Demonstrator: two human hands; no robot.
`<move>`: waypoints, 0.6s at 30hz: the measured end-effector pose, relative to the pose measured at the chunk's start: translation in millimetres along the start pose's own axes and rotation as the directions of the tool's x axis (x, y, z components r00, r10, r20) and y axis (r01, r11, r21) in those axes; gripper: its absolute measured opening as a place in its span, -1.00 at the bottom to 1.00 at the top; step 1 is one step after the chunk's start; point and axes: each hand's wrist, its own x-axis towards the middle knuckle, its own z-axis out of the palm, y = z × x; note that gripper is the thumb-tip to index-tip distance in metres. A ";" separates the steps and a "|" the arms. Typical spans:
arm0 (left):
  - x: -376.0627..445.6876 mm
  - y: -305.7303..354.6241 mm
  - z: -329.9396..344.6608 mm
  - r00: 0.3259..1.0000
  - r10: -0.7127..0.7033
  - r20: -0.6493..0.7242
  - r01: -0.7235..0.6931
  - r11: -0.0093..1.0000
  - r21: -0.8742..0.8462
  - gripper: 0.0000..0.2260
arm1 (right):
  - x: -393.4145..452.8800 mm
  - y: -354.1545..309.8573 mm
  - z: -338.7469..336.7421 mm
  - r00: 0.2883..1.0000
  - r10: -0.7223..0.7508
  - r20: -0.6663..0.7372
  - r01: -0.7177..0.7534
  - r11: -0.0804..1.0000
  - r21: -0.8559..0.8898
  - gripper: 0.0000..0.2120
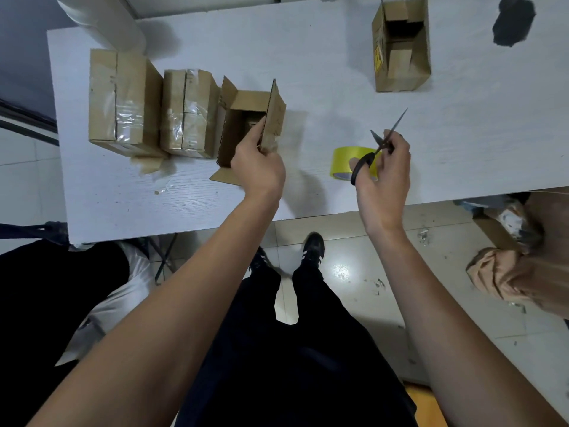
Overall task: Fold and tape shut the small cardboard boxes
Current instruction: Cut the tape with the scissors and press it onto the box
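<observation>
A person stands at a white counter [308, 72], seen from above. Dark trousers and black shoes with white stripes [313, 246] show on the tiled floor below the bare forearms.

The left hand [257, 163] reaches over the near part of the counter, its grip closed on the tall right-hand flap of an open cardboard box [243, 118], thumb and fingers pinching the flap's near edge. That box stands upright with its top open; another flap sticks up at its far left corner and one lies flat on the counter at its near side.

The right hand [383, 174] is raised above the counter, its grip curled round the black handles of a pair of scissors [377, 149]. The blades are parted and point away and to the right. Just beneath that hand, a roll of yellow tape [341, 160] rests on the counter.

To the left of the open box, touching it, sits a closed box [187, 112] sealed with shiny clear tape. Just beside that is a larger taped box [123, 100], also closed.

Farther off, near the counter's far right side and well apart from the others, another open box [400, 47] stands with its inner flaps partly folded in. Beyond it lies a dark blurred object [512, 21], too unclear to identify.
</observation>
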 end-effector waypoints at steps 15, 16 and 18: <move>11.0 -4.5 5.5 0.996 -0.084 0.001 0.084 0.992 -0.097 -0.44 | -69.0 -39.5 0.7 0.992 -0.117 -0.052 0.115 0.992 -0.044 -0.53; 12.0 -5.0 5.5 0.995 -0.095 -0.004 0.094 0.990 -0.105 -0.45 | -83.2 -39.1 4.0 0.994 0.018 0.107 -0.019 1.000 0.011 -0.57; 14.7 -5.5 4.8 0.995 -0.104 -0.011 0.102 0.989 -0.105 -0.48 | -97.9 -32.1 16.7 0.832 0.353 0.428 -0.411 0.910 0.049 -0.61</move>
